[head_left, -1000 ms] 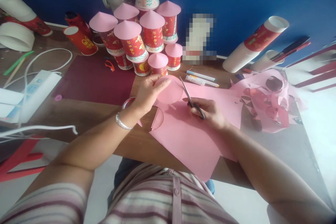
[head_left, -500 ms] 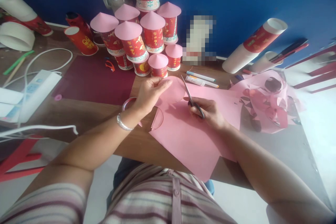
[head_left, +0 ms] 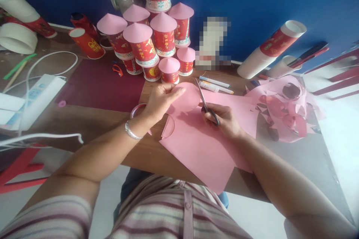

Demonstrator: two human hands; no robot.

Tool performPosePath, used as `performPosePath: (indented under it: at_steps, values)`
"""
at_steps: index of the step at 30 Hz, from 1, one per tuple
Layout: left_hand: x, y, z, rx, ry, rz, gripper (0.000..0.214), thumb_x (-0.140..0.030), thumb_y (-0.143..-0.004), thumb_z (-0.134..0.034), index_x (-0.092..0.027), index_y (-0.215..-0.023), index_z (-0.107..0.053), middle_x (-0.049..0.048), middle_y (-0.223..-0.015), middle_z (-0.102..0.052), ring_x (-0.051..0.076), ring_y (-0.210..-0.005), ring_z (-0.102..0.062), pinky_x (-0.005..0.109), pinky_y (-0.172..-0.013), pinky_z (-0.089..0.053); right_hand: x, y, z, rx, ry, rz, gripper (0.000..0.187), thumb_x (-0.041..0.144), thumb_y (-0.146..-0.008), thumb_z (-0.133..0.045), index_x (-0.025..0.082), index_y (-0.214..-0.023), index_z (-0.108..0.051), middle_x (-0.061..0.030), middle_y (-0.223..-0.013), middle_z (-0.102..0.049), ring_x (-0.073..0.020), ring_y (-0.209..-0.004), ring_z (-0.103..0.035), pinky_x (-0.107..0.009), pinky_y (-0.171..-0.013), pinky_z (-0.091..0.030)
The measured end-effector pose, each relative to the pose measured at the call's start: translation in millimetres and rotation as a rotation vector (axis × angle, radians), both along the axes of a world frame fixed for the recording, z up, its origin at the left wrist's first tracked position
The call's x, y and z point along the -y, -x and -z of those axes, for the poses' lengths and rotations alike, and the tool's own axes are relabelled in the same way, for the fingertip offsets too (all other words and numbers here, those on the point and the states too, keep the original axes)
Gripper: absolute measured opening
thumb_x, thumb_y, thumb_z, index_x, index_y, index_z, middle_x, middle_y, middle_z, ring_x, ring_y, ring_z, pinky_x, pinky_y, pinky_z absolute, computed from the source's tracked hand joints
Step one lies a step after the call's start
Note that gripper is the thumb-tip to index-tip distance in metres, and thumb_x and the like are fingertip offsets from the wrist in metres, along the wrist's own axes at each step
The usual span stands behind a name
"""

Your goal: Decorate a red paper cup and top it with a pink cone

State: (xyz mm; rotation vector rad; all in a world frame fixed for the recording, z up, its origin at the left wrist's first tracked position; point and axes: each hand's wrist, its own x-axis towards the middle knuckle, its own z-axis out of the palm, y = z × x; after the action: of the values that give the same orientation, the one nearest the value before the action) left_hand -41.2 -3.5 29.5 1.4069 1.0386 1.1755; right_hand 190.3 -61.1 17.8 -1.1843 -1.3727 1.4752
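My left hand (head_left: 162, 99) pinches a round pink paper disc (head_left: 187, 97) by its left edge, thumb on top. In my right hand (head_left: 221, 117) are scissors (head_left: 209, 111) with dark handles, their blades pointing up and left at the disc's right edge. Whether the blades touch the paper I cannot tell. Beneath both hands lies a large pink paper sheet (head_left: 207, 149). Another pink paper circle (head_left: 168, 127) rests at the sheet's left edge, near my left wrist.
Red decorated paper cups with pink cone tops (head_left: 141, 43) stand stacked behind my hands. Markers (head_left: 215, 84) lie beyond the scissors. Pink paper scraps (head_left: 288, 108) are heaped at right, near a tall cup stack (head_left: 272, 50). A white power strip (head_left: 42, 101) sits left.
The pink disc has shifted slightly to the right and down in my left hand. The scissors have moved a little to the right, and their blades look closer together.
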Motion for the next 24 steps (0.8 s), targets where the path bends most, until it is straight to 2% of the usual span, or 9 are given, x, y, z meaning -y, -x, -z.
performPosePath:
  at_steps: [5,16,21,24]
  values:
    - [-0.5,0.2,-0.2,-0.003,0.0,0.007,0.057,-0.045,-0.082,-0.078,-0.018,-0.056,-0.036,-0.0038,-0.061,-0.024,0.01,-0.06,-0.023,0.031,-0.058,-0.014,0.6,1.2,-2.4,0.012,0.002,0.007,0.061,0.056,-0.083,-0.076,0.012,-0.125,-0.072,0.003,-0.064,-0.052,-0.0092,-0.054,-0.042,-0.025,-0.047,-0.031]
    - [-0.5,-0.4,-3.8,-0.006,-0.002,0.003,0.058,-0.046,-0.08,-0.079,-0.018,-0.054,-0.036,-0.0045,-0.057,-0.024,0.009,-0.057,-0.023,0.029,-0.054,-0.016,-0.2,1.3,-3.6,0.021,-0.006,0.005,0.063,0.058,-0.082,-0.076,0.011,-0.124,-0.073,0.0029,-0.063,-0.052,-0.01,-0.054,-0.043,-0.026,-0.048,-0.033]
    - [-0.2,-0.4,-4.7,-0.024,-0.016,-0.012,0.054,-0.046,-0.079,-0.08,-0.018,-0.053,-0.042,-0.0045,-0.055,-0.03,0.009,-0.056,-0.027,0.027,-0.053,-0.02,0.1,1.4,-5.0,0.027,-0.002,0.007,0.063,0.059,-0.082,-0.076,0.011,-0.123,-0.073,0.003,-0.063,-0.053,-0.01,-0.054,-0.043,-0.026,-0.048,-0.033]
    - [0.1,-0.6,-4.3,-0.065,-0.018,-0.037,0.045,-0.046,-0.077,-0.082,-0.017,-0.056,-0.054,-0.0036,-0.056,-0.042,0.009,-0.057,-0.036,0.025,-0.052,-0.028,0.6,1.8,-6.7,0.035,0.009,0.012,0.062,0.059,-0.082,-0.076,0.012,-0.123,-0.073,0.0033,-0.062,-0.052,-0.01,-0.054,-0.042,-0.026,-0.049,-0.034]
